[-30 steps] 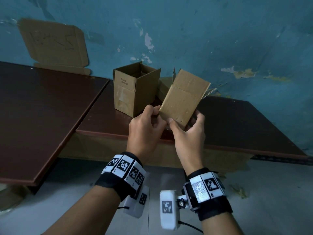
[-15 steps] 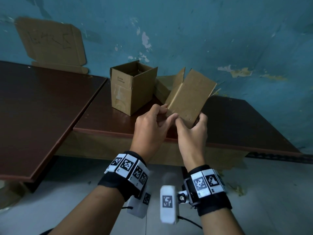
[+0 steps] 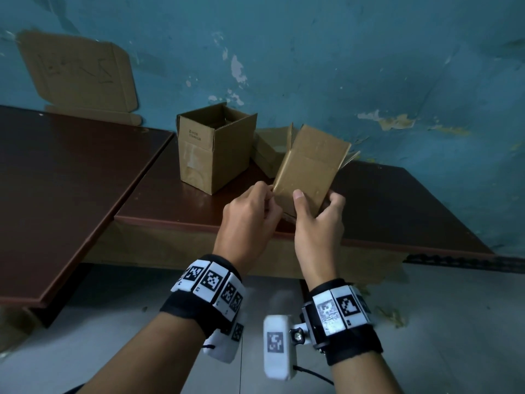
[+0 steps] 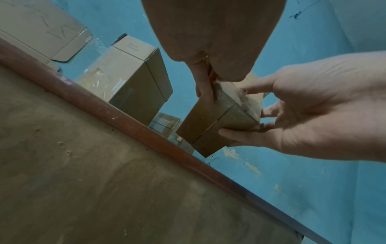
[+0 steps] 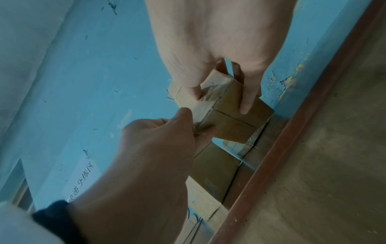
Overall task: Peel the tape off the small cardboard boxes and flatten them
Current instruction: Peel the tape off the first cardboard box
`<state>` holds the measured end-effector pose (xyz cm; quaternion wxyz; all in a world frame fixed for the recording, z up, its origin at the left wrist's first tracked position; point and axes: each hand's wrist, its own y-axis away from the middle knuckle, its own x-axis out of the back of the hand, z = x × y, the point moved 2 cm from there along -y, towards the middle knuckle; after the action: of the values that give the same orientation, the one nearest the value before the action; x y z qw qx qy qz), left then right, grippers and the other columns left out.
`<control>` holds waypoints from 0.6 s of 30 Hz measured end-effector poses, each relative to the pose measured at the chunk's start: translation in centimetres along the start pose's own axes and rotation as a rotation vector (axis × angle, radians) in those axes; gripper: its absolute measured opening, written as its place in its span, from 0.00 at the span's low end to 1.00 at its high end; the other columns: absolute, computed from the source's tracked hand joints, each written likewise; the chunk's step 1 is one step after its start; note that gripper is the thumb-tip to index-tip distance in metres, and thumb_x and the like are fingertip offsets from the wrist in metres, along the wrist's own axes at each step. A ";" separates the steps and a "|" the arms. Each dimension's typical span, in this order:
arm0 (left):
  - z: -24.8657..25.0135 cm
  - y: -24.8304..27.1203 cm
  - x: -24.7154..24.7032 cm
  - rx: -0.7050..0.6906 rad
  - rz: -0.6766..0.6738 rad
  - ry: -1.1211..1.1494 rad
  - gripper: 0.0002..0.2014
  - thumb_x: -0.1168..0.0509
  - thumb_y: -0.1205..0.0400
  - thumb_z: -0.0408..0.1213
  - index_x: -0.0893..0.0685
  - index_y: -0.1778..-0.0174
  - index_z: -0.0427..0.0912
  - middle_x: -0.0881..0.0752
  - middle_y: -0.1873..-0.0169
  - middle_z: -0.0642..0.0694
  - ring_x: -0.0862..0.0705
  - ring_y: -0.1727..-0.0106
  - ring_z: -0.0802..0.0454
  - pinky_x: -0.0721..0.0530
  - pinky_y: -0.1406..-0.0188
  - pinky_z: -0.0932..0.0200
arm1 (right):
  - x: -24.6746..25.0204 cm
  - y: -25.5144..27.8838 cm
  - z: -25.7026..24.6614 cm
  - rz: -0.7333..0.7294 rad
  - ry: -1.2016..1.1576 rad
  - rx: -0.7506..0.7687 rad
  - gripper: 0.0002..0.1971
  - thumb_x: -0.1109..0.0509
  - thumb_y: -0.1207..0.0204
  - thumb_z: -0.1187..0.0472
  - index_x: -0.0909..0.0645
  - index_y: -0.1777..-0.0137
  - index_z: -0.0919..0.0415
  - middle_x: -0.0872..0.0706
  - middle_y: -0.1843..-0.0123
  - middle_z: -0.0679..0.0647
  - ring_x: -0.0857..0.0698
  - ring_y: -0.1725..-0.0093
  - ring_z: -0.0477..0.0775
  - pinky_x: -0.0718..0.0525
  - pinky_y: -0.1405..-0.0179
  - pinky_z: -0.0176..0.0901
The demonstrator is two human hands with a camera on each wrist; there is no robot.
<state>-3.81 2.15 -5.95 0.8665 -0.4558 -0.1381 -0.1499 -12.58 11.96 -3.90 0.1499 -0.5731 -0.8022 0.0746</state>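
I hold a small closed cardboard box (image 3: 309, 166) tilted in the air above the table's front edge. My right hand (image 3: 318, 200) grips its near end, thumb on the front face and fingers behind. In the right wrist view, clear tape (image 5: 205, 105) runs over the box (image 5: 236, 115) at its near corner. My left hand (image 3: 270, 194) pinches this tape at the lower left corner; the pinch (image 5: 188, 118) shows between thumb and fingers. From the left wrist, the box (image 4: 217, 125) shows a seam between its bottom flaps.
An open-topped cardboard box (image 3: 216, 149) stands upright on the brown table (image 3: 397, 211), with another box (image 3: 270, 152) behind it by the blue wall. A flattened carton (image 3: 79, 72) leans on the wall above a second table (image 3: 71, 180) at the left.
The box has turned so a taped face looks toward me. My right thumb has come onto its front face. My left hand has moved from under the box to its lower left corner.
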 end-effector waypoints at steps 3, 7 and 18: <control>-0.2 -0.2 0.2 0.033 -0.003 0.014 0.04 0.31 0.15 0.28 0.18 0.55 0.37 0.14 0.66 0.46 0.22 0.73 0.53 0.25 0.73 0.60 | -0.2 -0.1 0.2 -0.010 0.024 -0.009 0.30 0.25 0.15 0.47 0.30 0.19 0.58 0.14 0.30 0.57 0.12 0.35 0.55 0.11 0.35 0.56; -0.7 -0.4 0.3 0.096 -0.011 0.064 0.03 0.33 0.14 0.29 0.15 0.50 0.37 0.09 0.60 0.44 0.20 0.73 0.57 0.21 0.72 0.56 | -0.3 -0.2 0.3 -0.024 0.037 -0.027 0.31 0.25 0.15 0.46 0.31 0.19 0.59 0.14 0.30 0.57 0.12 0.34 0.57 0.12 0.34 0.57; 0.0 -0.3 0.9 0.253 -0.051 0.285 0.07 0.25 0.13 0.40 0.12 0.46 0.41 0.06 0.48 0.53 0.08 0.49 0.64 0.07 0.52 0.58 | 0.0 -0.4 0.5 -0.055 0.010 -0.072 0.29 0.24 0.14 0.52 0.31 0.19 0.58 0.14 0.30 0.55 0.13 0.37 0.51 0.20 0.55 0.24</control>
<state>-3.13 1.88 -5.37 0.9235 -0.3139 -0.0430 -0.2162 -13.09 11.84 -4.21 0.1354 -0.5562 -0.8191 0.0388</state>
